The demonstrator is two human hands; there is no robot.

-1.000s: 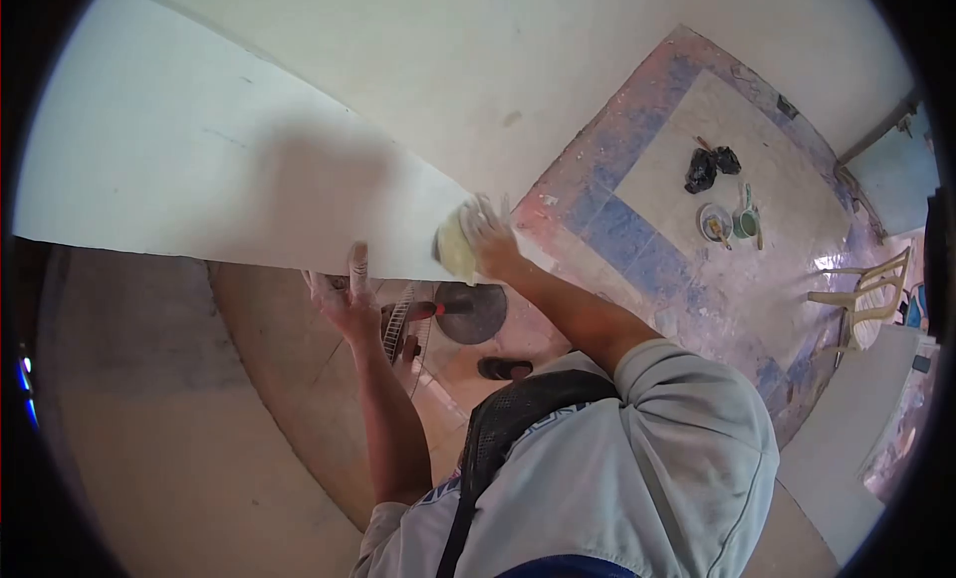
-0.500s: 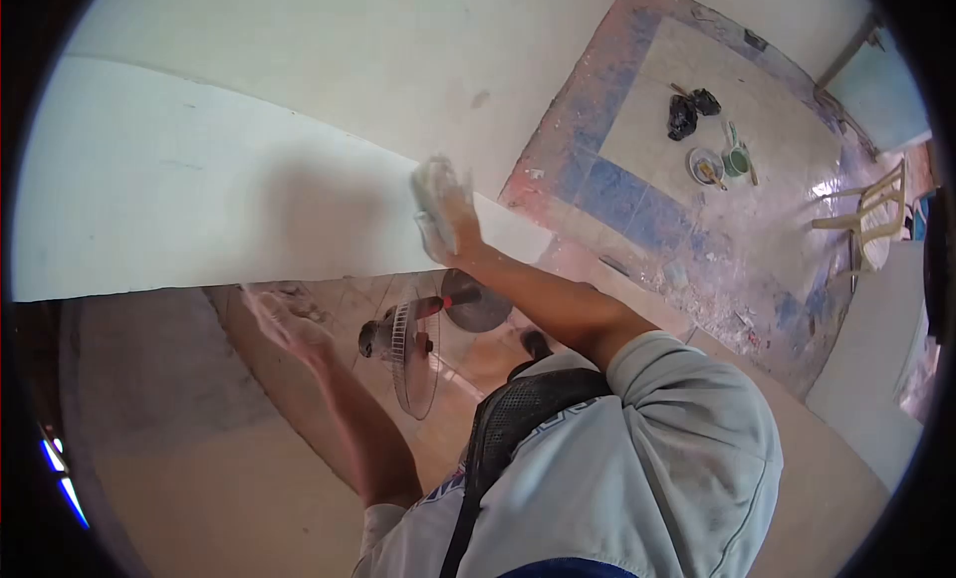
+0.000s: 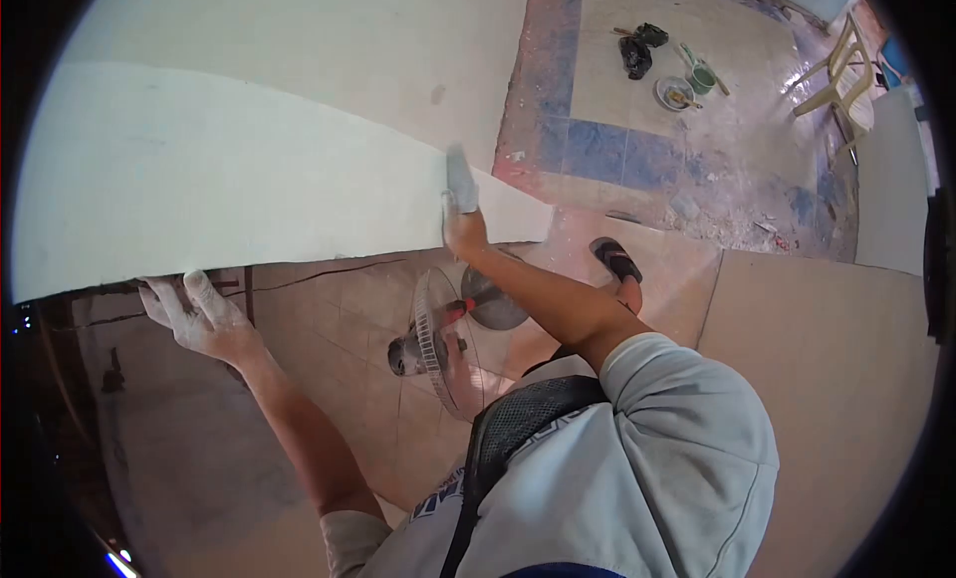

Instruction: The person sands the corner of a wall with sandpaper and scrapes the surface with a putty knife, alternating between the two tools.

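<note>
A smooth white panel-like surface (image 3: 229, 180), like a beam face, runs across the left and middle of the view. My right hand (image 3: 464, 230), whitened by dust, is raised against it near its right end. Along its fingers lies a flat greyish-white piece (image 3: 460, 180), blurred by motion; I cannot tell exactly what it is. My left hand (image 3: 204, 324) is dusty too, with fingers and thumb apart and the tips right at the lower edge of the white surface.
Below stands a fan (image 3: 433, 344) near my sandalled foot (image 3: 617, 259). On the floor at the upper right are black plastic bags (image 3: 637, 52), a bowl (image 3: 674, 94) and a green pot (image 3: 702, 77). Farther right is a plastic chair (image 3: 841, 90). Debris (image 3: 772, 228) litters the tiles.
My left hand has moved left and up to the lower edge of the white surface. My right hand has shifted slightly right along it. The whole view has turned, showing more floor.
</note>
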